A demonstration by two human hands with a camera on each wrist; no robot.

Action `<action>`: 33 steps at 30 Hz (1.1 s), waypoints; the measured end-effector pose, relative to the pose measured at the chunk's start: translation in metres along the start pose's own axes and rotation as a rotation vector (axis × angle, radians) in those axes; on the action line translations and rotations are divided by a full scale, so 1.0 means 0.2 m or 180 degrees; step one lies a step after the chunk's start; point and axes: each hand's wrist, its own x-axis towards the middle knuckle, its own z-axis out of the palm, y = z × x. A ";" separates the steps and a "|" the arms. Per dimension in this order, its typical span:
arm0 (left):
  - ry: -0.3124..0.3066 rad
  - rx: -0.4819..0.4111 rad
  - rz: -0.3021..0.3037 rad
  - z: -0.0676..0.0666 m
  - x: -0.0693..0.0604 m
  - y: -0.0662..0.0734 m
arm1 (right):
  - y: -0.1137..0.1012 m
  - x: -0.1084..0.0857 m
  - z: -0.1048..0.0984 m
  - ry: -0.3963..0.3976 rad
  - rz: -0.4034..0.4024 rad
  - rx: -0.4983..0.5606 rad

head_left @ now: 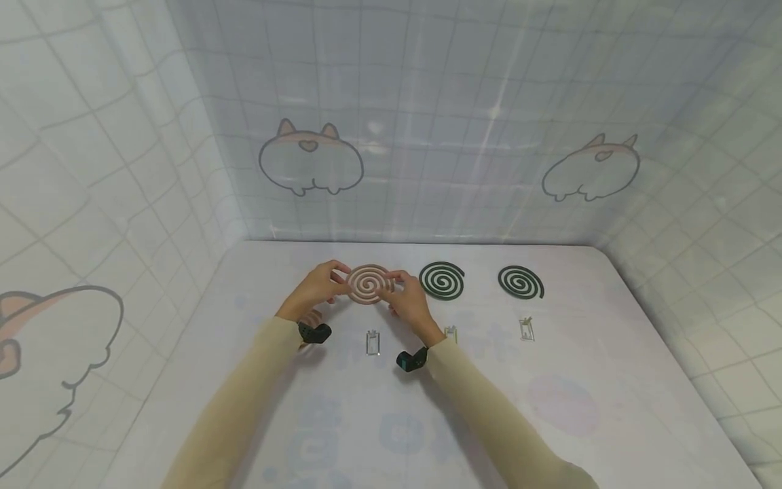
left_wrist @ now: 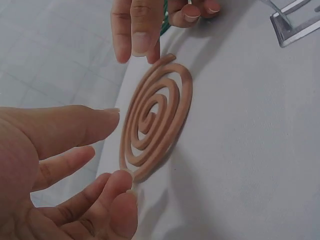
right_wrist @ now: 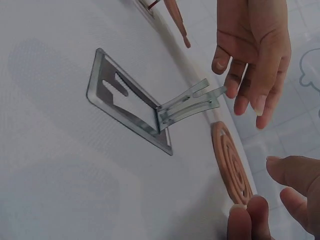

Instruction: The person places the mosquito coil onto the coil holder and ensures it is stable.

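Observation:
A brown mosquito coil (head_left: 368, 284) lies on the white surface between the two hands. My left hand (head_left: 315, 286) is at its left edge; in the left wrist view a fingertip (left_wrist: 121, 181) touches the rim while the thumb stands apart. At the opposite edge is my right hand (head_left: 408, 299), its fingertips (right_wrist: 240, 215) close to the coil and the thumb held away. Nearest below the coil is a small metal coil stand (right_wrist: 130, 102) with a raised prong piece. Another brown coil (head_left: 313, 317) shows partly behind the left wrist.
Two dark green coils (head_left: 441, 280) (head_left: 520, 282) lie to the right. Below them are two more small metal stands (head_left: 451, 333) (head_left: 527, 329), one partly covered by the right forearm. A tile-patterned wall (head_left: 427, 204) rises behind the surface.

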 end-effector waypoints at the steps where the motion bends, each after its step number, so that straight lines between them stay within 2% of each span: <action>1: 0.0008 0.0004 -0.0016 0.00 0.01 0.00 | 0.01 0.00 0.00 -0.0002 -0.0001 -0.0027; 4: 0.0030 0.0041 -0.0063 0.01 0.02 -0.01 | 0.02 0.01 0.01 -0.0008 -0.0006 -0.0106; 13: -0.0066 0.0288 -0.0217 0.03 0.05 0.00 | 0.02 0.03 0.01 -0.0012 0.0047 -0.0180; 19: -0.0050 0.0243 -0.0287 0.03 0.06 -0.01 | 0.01 0.04 0.01 -0.0012 0.0077 -0.0190; 22: -0.0038 0.0229 -0.0256 0.03 0.07 -0.02 | 0.01 0.05 0.01 -0.0010 0.0035 -0.0189; 26: -0.0009 0.0242 -0.0205 0.04 0.08 -0.04 | 0.02 0.05 0.01 -0.0013 0.0024 -0.0126; 33: 0.0023 0.0231 -0.0245 0.04 0.09 -0.05 | 0.03 0.06 0.02 -0.0032 0.0108 0.0123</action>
